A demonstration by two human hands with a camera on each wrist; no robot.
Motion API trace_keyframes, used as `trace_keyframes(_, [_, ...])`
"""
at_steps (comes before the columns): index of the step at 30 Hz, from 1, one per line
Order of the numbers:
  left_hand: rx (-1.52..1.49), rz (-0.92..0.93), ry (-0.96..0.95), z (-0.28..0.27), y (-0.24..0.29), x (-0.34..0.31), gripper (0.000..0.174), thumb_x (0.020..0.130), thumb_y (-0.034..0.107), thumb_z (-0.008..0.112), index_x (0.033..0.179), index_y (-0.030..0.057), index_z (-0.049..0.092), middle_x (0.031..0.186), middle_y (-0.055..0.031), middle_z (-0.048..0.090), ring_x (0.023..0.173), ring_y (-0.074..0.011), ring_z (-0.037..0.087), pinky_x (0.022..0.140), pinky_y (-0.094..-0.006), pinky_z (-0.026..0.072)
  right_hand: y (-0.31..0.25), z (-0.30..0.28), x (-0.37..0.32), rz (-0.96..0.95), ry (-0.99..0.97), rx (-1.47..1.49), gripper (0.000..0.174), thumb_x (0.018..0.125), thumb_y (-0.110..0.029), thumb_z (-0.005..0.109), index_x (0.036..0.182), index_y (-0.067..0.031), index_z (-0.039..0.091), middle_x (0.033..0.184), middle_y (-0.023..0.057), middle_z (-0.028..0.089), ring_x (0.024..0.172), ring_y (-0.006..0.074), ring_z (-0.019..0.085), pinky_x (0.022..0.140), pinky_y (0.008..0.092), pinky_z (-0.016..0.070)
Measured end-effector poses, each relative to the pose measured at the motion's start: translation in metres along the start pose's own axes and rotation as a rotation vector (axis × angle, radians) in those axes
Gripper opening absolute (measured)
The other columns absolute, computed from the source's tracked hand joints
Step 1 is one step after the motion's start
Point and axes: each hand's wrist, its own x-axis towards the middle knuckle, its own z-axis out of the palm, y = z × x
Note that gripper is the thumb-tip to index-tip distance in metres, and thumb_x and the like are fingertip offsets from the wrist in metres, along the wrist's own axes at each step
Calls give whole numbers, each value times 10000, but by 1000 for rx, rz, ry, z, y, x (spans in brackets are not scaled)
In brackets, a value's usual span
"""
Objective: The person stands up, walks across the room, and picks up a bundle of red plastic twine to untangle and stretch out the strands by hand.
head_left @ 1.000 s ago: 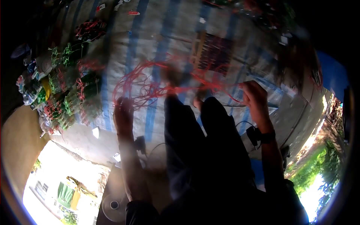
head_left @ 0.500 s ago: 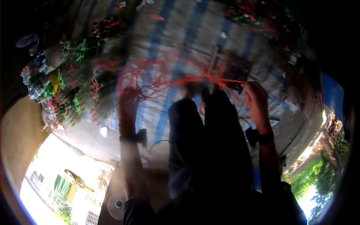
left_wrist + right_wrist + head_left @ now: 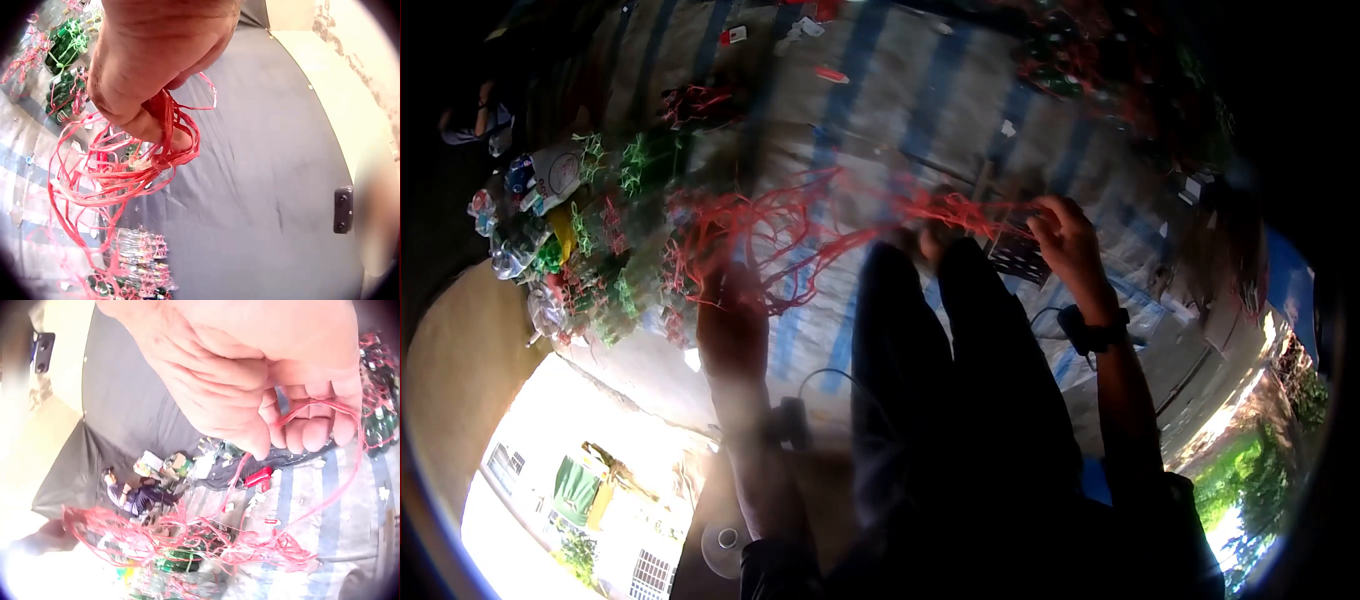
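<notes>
A tangle of red plastic string [image 3: 960, 208] stretches between my two hands, above my knees in the head view. My left hand [image 3: 735, 325] grips its looped end; in the left wrist view, strands [image 3: 112, 195] come out past the curled fingers and hang in wide loops. My right hand [image 3: 1072, 245] is at the other end. Between its thumb and fingertips, the right wrist view shows a single red strand [image 3: 334, 495] pinched, curving down toward the rest of the tangle [image 3: 187, 534]. Part of the left hand is blurred in the head view.
Green bottles [image 3: 61, 44] bound with green and red string stand in rows on the left. More bottles [image 3: 378, 419] lie at the far right on the striped sheet [image 3: 930, 100]. A dark slatted piece [image 3: 1020, 262] lies near my feet. Another person [image 3: 134, 494] sits farther off.
The red string drew into a tighter band half a second ago and now spreads more loosely in the middle. The right hand has risen slightly and its fingers have opened somewhat; the left has lowered a little.
</notes>
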Motion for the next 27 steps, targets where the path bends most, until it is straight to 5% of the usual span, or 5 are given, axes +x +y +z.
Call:
trace_keyframes(3, [-454,-243,339,24,24,-2,282,1044,61,510,1307,-15,574,1175,-130,654,1016,-206,627,854,-299,516,-23,7,42,-153,-123,-105,480,863,-116,781,1304,-63,599,1157,145,601,1040,304,638,864,422,533])
trace_keyframes(6, [-613,-242,31,35,30,-3,285,1044,96,532,1309,-6,546,1055,-91,628,921,-154,597,805,-271,499,-67,37,90,-404,-240,-101,715,763,-70,812,1419,-107,531,1298,146,539,1221,368,549,1009,490,470])
trace_keyframes(9, [236,-193,126,76,59,1,177,1039,90,520,1206,53,565,1008,-50,585,867,-146,581,703,-271,500,-92,91,125,-388,-379,56,729,758,-22,765,1443,-115,532,1324,161,554,1218,366,570,1001,458,504])
trace_keyframes(13, [-530,-331,165,80,60,29,203,1064,211,451,1166,88,576,1022,-37,575,892,-139,586,655,-235,464,-110,160,164,-536,-275,31,686,733,54,658,1391,-135,610,1265,139,636,1147,344,632,981,444,524])
trace_keyframes(27, [-203,-321,191,91,80,100,203,1055,192,480,1200,80,568,1030,-26,552,899,-135,579,640,-264,487,-103,232,240,-491,-385,-3,460,864,-232,743,1289,-122,609,1116,96,684,937,318,705,790,452,570])
